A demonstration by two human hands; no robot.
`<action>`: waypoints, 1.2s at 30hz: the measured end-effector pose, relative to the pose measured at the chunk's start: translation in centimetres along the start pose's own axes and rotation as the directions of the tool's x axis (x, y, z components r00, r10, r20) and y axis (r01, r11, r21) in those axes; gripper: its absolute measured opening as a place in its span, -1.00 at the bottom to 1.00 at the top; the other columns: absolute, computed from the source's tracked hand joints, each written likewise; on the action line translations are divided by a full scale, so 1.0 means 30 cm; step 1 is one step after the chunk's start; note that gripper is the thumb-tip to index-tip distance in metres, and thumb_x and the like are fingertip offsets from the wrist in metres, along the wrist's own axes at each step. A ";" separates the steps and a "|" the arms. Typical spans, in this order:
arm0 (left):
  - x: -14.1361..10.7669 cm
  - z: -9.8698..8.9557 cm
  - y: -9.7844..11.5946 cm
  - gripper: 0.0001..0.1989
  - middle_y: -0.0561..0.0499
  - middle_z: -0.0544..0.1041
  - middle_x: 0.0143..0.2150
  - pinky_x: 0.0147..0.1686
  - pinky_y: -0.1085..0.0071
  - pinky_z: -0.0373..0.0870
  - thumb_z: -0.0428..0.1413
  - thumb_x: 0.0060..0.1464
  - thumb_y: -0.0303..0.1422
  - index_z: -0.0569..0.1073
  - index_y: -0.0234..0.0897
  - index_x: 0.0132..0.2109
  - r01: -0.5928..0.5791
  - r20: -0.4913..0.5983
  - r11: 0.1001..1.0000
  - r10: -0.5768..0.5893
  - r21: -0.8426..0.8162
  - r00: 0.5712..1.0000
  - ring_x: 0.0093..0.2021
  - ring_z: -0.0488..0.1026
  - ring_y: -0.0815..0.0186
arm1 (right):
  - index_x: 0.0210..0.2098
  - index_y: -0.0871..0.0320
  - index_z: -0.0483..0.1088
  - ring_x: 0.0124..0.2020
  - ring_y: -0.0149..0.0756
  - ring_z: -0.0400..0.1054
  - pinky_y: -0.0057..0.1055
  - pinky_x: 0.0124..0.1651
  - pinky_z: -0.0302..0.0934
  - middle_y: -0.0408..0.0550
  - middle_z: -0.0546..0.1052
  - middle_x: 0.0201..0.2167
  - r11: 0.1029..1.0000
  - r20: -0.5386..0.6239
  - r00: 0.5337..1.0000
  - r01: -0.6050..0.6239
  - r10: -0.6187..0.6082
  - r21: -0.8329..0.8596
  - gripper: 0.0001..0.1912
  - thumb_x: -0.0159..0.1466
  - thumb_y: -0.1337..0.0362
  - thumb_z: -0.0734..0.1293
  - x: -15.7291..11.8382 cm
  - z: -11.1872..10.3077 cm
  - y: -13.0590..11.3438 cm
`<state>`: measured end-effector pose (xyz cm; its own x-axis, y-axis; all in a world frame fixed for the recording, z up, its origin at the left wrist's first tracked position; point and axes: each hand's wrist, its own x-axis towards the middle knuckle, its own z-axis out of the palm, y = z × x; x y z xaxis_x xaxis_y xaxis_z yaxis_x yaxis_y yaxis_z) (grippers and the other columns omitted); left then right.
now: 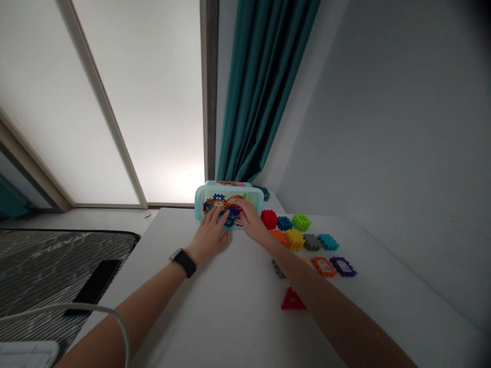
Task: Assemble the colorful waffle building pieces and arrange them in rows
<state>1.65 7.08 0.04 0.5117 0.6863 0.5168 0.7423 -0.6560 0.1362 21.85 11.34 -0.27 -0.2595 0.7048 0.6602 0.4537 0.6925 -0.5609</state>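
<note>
A pale blue plastic bin (198,200) stands at the far edge of the table, with several colourful interlocking blocks (219,197) inside. My left hand (209,234) reaches over the bin's near rim, fingers spread among the blocks. From the right side, my right hand (250,221) also reaches in. Its fingers are stretched toward the left over the blocks, and their tips are partly hard to make out. No block is plainly gripped by either hand. A red toothed block (269,220) lies just outside the bin, beside my right wrist.
On the white table (230,306), right of the bin, lie rows of blocks, including a yellow block (295,239), a purple square frame (343,266) and a red triangle (292,299) partly behind my right forearm. A white cable (95,307) crosses my left forearm. A wall borders the right.
</note>
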 end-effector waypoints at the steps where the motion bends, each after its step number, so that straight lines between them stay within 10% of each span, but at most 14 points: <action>1: 0.024 0.009 -0.007 -0.29 -0.33 0.15 0.39 0.34 -0.06 0.09 0.10 0.11 -0.42 0.09 -0.36 0.38 0.019 0.004 0.999 -0.019 0.028 1.000 0.40 0.05 -0.09 | 0.19 0.05 0.34 0.31 -0.18 0.18 -0.01 0.42 -0.05 0.01 0.40 0.21 1.000 -0.005 1.000 -0.015 0.015 0.005 -0.50 0.31 0.42 0.09 0.009 0.001 -0.001; 10: 0.137 0.096 -0.051 -0.26 -0.39 0.17 0.39 0.31 -0.15 0.00 0.15 0.12 -0.17 0.14 -0.36 0.36 0.219 0.033 0.964 -0.227 0.154 0.973 0.39 0.06 -0.20 | 0.26 0.13 0.24 0.40 -0.10 0.01 0.01 0.46 -0.18 0.12 0.27 0.30 0.973 -0.117 0.966 -0.230 0.230 0.008 -0.49 0.33 0.29 0.15 0.050 0.041 0.052; 21: 0.084 0.084 -0.027 -0.42 -0.24 0.41 0.16 0.20 0.01 0.21 0.10 0.15 -0.18 0.27 -0.29 0.26 0.165 0.062 0.978 -0.173 0.125 0.983 0.17 0.33 -0.06 | 0.25 0.04 0.26 0.32 -0.14 0.19 -0.01 0.41 -0.03 0.03 0.36 0.26 0.949 -0.015 0.955 -0.291 0.295 0.122 -0.53 0.36 0.18 0.16 0.006 0.060 0.015; 26: 0.099 0.082 -0.040 -0.18 -0.27 0.25 0.31 0.26 0.03 0.15 0.18 0.05 -0.17 0.09 -0.30 0.38 0.144 0.039 0.983 -0.149 0.117 0.988 0.30 0.19 -0.08 | 0.24 0.03 0.28 0.34 -0.20 0.16 -0.11 0.44 -0.07 0.00 0.34 0.29 0.935 -0.006 0.950 -0.306 0.312 0.179 -0.54 0.39 0.13 0.15 0.000 0.058 0.012; 36: 0.134 0.109 -0.053 -0.18 -0.23 0.26 0.35 0.28 -0.24 -0.03 0.19 0.03 0.02 0.18 -0.15 0.37 0.143 0.102 0.984 -0.154 0.104 0.983 0.30 0.16 -0.23 | 0.34 0.04 0.15 0.34 -0.23 0.20 -0.13 0.39 0.08 0.04 0.32 0.31 0.884 0.009 0.914 -0.394 0.405 0.253 -0.42 0.46 -0.07 0.00 -0.004 0.048 0.040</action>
<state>3.93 11.91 -0.87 0.4330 0.8077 0.4003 0.8488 -0.5148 0.1205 21.20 12.31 -1.76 -0.0612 0.9261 0.3722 0.2877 0.3735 -0.8819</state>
